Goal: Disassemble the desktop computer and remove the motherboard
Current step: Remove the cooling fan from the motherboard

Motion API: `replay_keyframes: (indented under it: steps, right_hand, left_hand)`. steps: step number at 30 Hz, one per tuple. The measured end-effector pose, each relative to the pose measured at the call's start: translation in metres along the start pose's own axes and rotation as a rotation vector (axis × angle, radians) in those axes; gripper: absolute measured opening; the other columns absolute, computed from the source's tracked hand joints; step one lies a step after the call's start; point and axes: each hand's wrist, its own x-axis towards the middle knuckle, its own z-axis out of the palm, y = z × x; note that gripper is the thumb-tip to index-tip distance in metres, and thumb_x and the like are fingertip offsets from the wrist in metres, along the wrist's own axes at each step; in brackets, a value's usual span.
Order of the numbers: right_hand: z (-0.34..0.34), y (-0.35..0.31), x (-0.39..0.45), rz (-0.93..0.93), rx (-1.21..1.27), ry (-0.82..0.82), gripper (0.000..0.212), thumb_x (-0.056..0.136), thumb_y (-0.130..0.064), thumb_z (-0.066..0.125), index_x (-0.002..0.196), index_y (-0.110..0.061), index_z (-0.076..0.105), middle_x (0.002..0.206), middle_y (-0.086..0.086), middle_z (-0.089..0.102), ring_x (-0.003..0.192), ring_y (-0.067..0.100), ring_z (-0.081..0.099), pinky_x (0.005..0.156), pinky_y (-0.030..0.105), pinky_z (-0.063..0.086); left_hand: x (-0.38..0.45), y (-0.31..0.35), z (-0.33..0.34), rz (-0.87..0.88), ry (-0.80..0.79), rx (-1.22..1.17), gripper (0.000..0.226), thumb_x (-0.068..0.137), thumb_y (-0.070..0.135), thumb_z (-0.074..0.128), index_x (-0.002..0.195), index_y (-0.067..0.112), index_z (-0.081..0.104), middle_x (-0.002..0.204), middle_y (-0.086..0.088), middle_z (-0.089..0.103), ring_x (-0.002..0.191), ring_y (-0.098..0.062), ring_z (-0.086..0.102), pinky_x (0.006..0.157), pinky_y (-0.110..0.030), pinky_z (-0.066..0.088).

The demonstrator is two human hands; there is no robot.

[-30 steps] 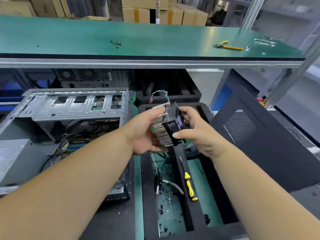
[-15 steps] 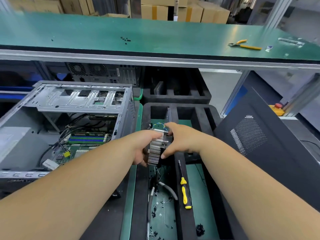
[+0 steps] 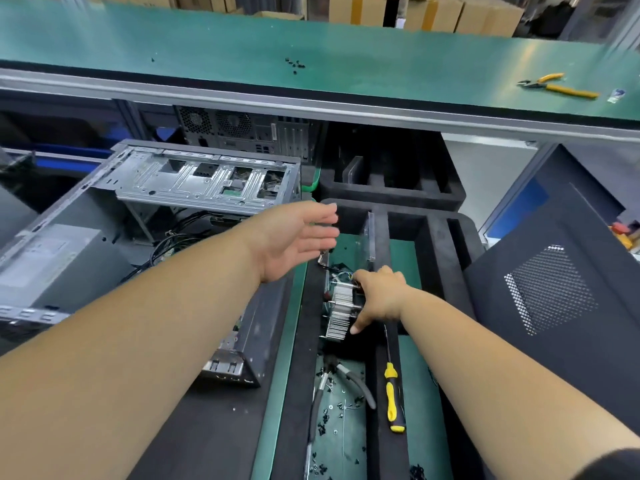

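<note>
The opened desktop case [image 3: 104, 216] lies on its side at the left, with a silver drive cage [image 3: 204, 181] across its top, a grey power supply [image 3: 45, 261] and loose black cables inside. The finned heatsink with its fan [image 3: 338, 315] sits in a slot of the black foam tray [image 3: 440, 258]. My right hand [image 3: 379, 299] rests on the heatsink's right side, its fingers curled over it. Flat and with straight fingers, my left hand [image 3: 298, 237] hovers above the tray's left edge and holds nothing.
A yellow-handled screwdriver [image 3: 393, 393] lies on a foam rib, with grey-handled pliers [image 3: 346, 379] and several loose screws beside it. The black side panel [image 3: 554, 299] leans at the right. Yellow pliers [image 3: 557, 86] lie on the green shelf above. Another tower [image 3: 242, 131] stands behind.
Both hands lowered the heatsink into the foam tray. My left hand then let go and lifted away to the left; my right hand stayed on the heatsink.
</note>
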Motion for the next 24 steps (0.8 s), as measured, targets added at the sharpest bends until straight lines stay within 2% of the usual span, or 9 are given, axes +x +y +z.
replay_keyframes:
  steps: [6, 9, 12, 15, 18, 20, 24]
  right_hand:
    - [-0.01, 0.011, 0.012, 0.011, -0.085, -0.036, 0.107, 0.042, -0.068, 0.084, 0.133, -0.035, 0.037, 0.111, 0.005, 0.038, 0.114, 0.033, 0.033, 0.099, 0.046, 0.036]
    - [-0.022, 0.011, 0.013, 0.01, -0.117, -0.166, 0.116, 0.04, -0.066, 0.085, 0.139, -0.039, 0.032, 0.126, 0.008, 0.039, 0.12, 0.038, 0.033, 0.098, 0.05, 0.038]
    - [-0.018, 0.007, 0.014, -0.015, -0.167, -0.229, 0.118, 0.041, -0.067, 0.085, 0.142, -0.04, 0.03, 0.13, 0.009, 0.039, 0.119, 0.038, 0.035, 0.098, 0.05, 0.04]
    - [-0.009, 0.006, 0.016, 0.004, -0.153, -0.113, 0.108, 0.045, -0.067, 0.084, 0.136, -0.034, 0.036, 0.121, 0.008, 0.044, 0.116, 0.034, 0.037, 0.097, 0.046, 0.036]
    - [0.0, 0.005, 0.021, 0.041, -0.19, 0.164, 0.092, 0.046, -0.068, 0.082, 0.119, -0.027, 0.044, 0.106, -0.001, 0.054, 0.111, 0.026, 0.042, 0.089, 0.041, 0.03]
    - [0.004, 0.003, 0.024, 0.091, -0.164, 0.279, 0.088, 0.049, -0.066, 0.083, 0.115, -0.026, 0.043, 0.106, -0.001, 0.057, 0.111, 0.026, 0.045, 0.089, 0.041, 0.03]
    - [0.008, 0.002, 0.027, 0.027, -0.224, 0.194, 0.087, 0.049, -0.066, 0.083, 0.116, -0.026, 0.043, 0.109, -0.003, 0.056, 0.111, 0.024, 0.042, 0.091, 0.041, 0.029]
  left_hand:
    - [-0.019, 0.013, -0.022, 0.158, -0.011, -0.042, 0.033, 0.094, 0.029, 0.054, 0.118, 0.008, 0.063, 0.114, -0.01, 0.07, 0.109, -0.022, 0.065, 0.102, -0.036, 0.046]
    - [-0.024, 0.011, -0.031, 0.165, 0.001, -0.033, 0.03, 0.093, 0.028, 0.055, 0.114, 0.009, 0.065, 0.107, -0.007, 0.07, 0.099, -0.019, 0.065, 0.101, -0.035, 0.047]
    - [-0.026, 0.007, -0.037, 0.16, 0.008, -0.037, 0.027, 0.091, 0.027, 0.058, 0.111, 0.01, 0.067, 0.104, -0.006, 0.069, 0.094, -0.017, 0.064, 0.098, -0.034, 0.048]
    - [-0.026, 0.005, -0.043, 0.155, 0.016, -0.043, 0.028, 0.091, 0.027, 0.059, 0.112, 0.01, 0.067, 0.108, -0.007, 0.068, 0.093, -0.017, 0.064, 0.098, -0.033, 0.049]
    - [-0.026, 0.003, -0.047, 0.151, 0.026, -0.045, 0.028, 0.092, 0.026, 0.058, 0.113, 0.01, 0.067, 0.106, -0.007, 0.068, 0.09, -0.016, 0.063, 0.098, -0.034, 0.048]
    - [-0.026, 0.002, -0.049, 0.155, 0.028, -0.042, 0.026, 0.093, 0.025, 0.057, 0.112, 0.01, 0.067, 0.104, -0.006, 0.068, 0.09, -0.016, 0.063, 0.098, -0.033, 0.048]
    - [-0.026, 0.001, -0.054, 0.166, 0.019, -0.043, 0.025, 0.093, 0.024, 0.056, 0.111, 0.01, 0.067, 0.102, -0.005, 0.068, 0.089, -0.015, 0.064, 0.096, -0.033, 0.049]
